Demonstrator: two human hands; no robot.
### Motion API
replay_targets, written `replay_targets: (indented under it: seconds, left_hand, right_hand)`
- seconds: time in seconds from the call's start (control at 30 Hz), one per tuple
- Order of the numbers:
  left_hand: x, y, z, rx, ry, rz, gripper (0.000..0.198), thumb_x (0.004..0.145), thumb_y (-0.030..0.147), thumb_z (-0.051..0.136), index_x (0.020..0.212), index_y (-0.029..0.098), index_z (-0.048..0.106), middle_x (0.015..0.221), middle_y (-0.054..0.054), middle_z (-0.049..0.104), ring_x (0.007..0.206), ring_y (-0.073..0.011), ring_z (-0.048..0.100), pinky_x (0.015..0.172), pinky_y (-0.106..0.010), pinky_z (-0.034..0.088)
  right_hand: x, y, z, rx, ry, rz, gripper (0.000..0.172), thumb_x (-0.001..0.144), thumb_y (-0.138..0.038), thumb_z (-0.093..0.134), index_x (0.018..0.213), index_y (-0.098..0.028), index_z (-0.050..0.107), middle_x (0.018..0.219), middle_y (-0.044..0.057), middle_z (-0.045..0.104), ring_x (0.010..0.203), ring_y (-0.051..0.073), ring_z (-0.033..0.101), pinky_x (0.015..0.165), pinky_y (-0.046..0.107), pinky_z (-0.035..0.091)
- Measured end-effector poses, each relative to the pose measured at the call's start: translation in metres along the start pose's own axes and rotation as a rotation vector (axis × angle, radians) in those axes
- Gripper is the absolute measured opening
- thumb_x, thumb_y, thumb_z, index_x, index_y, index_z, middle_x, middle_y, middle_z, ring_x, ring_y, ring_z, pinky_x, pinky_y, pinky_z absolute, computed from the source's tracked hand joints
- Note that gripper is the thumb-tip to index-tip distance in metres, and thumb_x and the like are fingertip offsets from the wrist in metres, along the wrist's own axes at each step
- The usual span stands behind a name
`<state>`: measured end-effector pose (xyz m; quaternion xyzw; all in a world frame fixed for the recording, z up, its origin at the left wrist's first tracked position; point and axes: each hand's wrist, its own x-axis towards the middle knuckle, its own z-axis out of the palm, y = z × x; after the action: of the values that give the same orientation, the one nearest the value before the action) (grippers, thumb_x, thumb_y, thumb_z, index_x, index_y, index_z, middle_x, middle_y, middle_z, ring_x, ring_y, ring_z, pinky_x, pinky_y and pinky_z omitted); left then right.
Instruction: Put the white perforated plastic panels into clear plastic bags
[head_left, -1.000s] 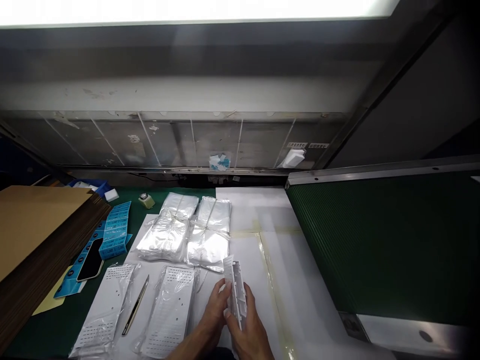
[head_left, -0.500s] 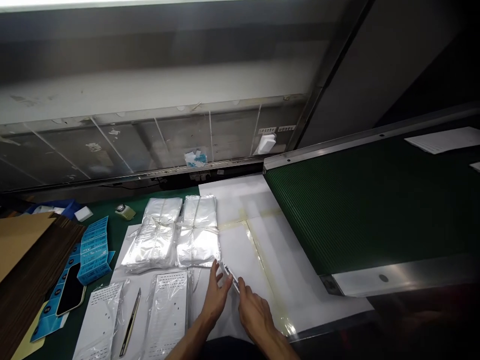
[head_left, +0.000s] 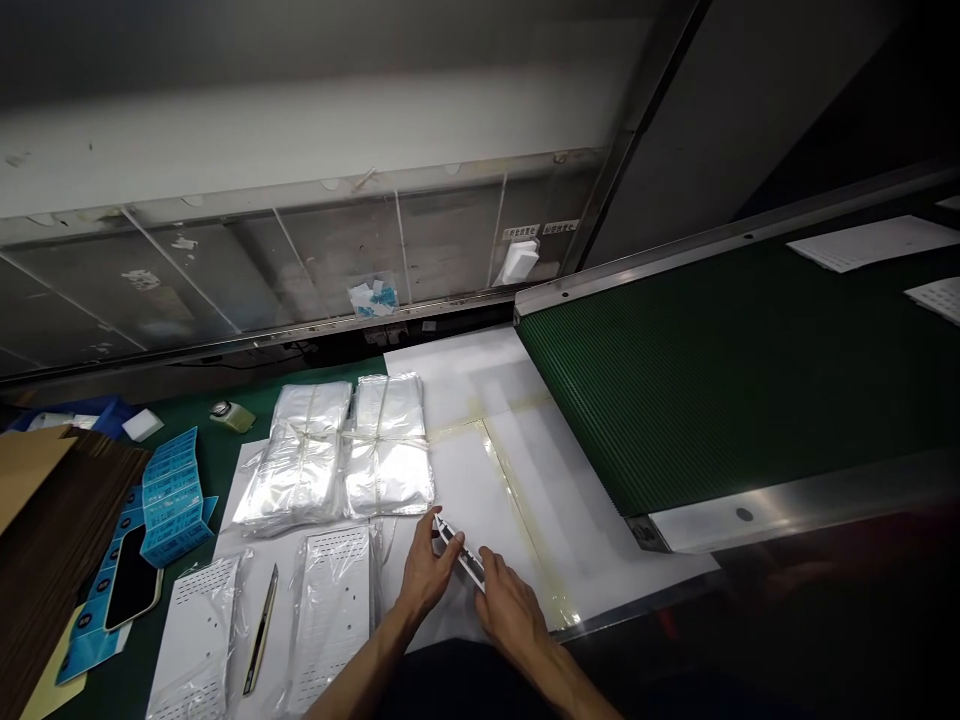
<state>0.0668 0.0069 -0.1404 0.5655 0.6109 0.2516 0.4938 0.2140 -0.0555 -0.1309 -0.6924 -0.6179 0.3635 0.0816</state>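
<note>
Both my hands hold a narrow white piece with dark markings (head_left: 469, 566), seen almost edge-on and tilted, above the white sheet. My left hand (head_left: 427, 568) has its thumb and fingers closed around the far end. At the near end, my right hand (head_left: 513, 606) grips with curled fingers that hide part of it. Just beyond my hands lie two tied bundles of clear plastic bags, a left bundle (head_left: 300, 455) and a right bundle (head_left: 388, 450). To the left are two bagged white perforated pieces, one nearer (head_left: 334, 610) and one farther (head_left: 196, 630), with a utility knife (head_left: 260, 632) between them.
A green conveyor belt (head_left: 712, 390) with a metal edge (head_left: 787, 510) rises on the right, carrying white sheets (head_left: 874, 243). On the left are a phone (head_left: 135, 582), blue label sheets (head_left: 172, 495), stacked cardboard (head_left: 67, 560) and a small jar (head_left: 232, 416). A panel (head_left: 315, 255) stands behind.
The view has shifted slightly, so the scene sits higher and further left. In my hands the white piece has turned a little, showing more of its dark markings. Both hands keep their hold.
</note>
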Motion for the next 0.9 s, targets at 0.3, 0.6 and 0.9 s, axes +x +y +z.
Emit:
replay_targets:
  seconds: [0.3, 0.6, 0.9]
  left_hand:
    - [0.068, -0.003, -0.049, 0.434, 0.138, 0.143, 0.032, 0.091, 0.033, 0.033, 0.107, 0.017, 0.055, 0.105, -0.011, 0.057, 0.101, -0.0250, 0.050, 0.088, -0.039, 0.038]
    - [0.099, -0.011, -0.057, 0.712, 0.037, 0.186, 0.015, 0.085, 0.029, 0.054, 0.084, 0.014, 0.056, 0.082, -0.003, 0.055, 0.083, -0.0197, 0.052, 0.078, -0.037, 0.041]
    - [0.091, -0.017, -0.075, 0.522, 0.049, 0.181, 0.019, 0.091, 0.027, 0.044, 0.091, 0.013, 0.056, 0.085, -0.004, 0.058, 0.079, -0.0172, 0.054, 0.073, -0.034, 0.044]
  right_hand:
    - [0.004, 0.021, -0.043, 0.420, -0.037, 0.139, 0.055, 0.088, -0.037, 0.034, 0.137, -0.020, 0.014, 0.115, 0.010, 0.059, 0.092, 0.020, 0.063, 0.070, 0.029, 0.051]
    - [0.003, 0.023, -0.040, 0.711, 0.104, 0.160, 0.079, 0.081, -0.045, 0.048, 0.143, -0.033, 0.001, 0.144, 0.004, 0.033, 0.119, 0.024, 0.048, 0.091, 0.037, 0.045]
    - [0.006, 0.001, -0.047, 0.658, 0.041, 0.086, 0.072, 0.086, -0.041, 0.040, 0.144, -0.028, 0.001, 0.145, 0.006, 0.032, 0.121, 0.024, 0.046, 0.085, 0.035, 0.049]
